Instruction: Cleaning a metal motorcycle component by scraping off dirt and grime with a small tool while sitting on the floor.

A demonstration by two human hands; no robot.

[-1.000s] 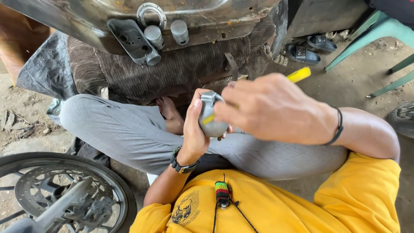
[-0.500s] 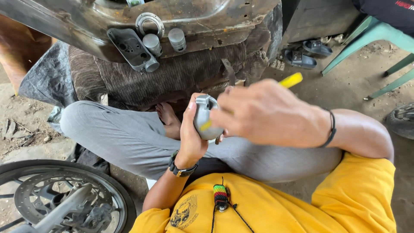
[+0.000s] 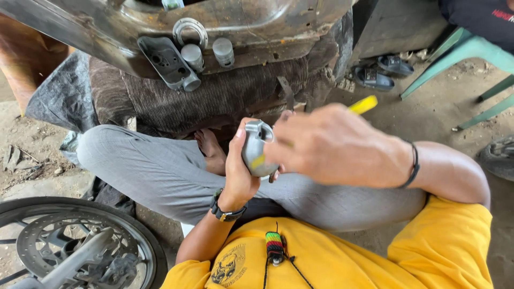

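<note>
No packages, signs or screens show in this view. The only printed marks sit on clothing. A round dark emblem (image 3: pixel 229 266) is printed on the chest of the person's yellow shirt, at the bottom edge, just left of a small striped red, yellow and green pendant. A short strip of red lettering (image 3: pixel 502 14) sits on another person's dark garment in the top right corner.

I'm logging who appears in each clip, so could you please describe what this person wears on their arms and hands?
Both hands are bare, no gloves. The left hand has a dark wristwatch at the wrist. The right hand has a thin black wristband. The yellow shirt has short sleeves, leaving the forearms uncovered.
</note>
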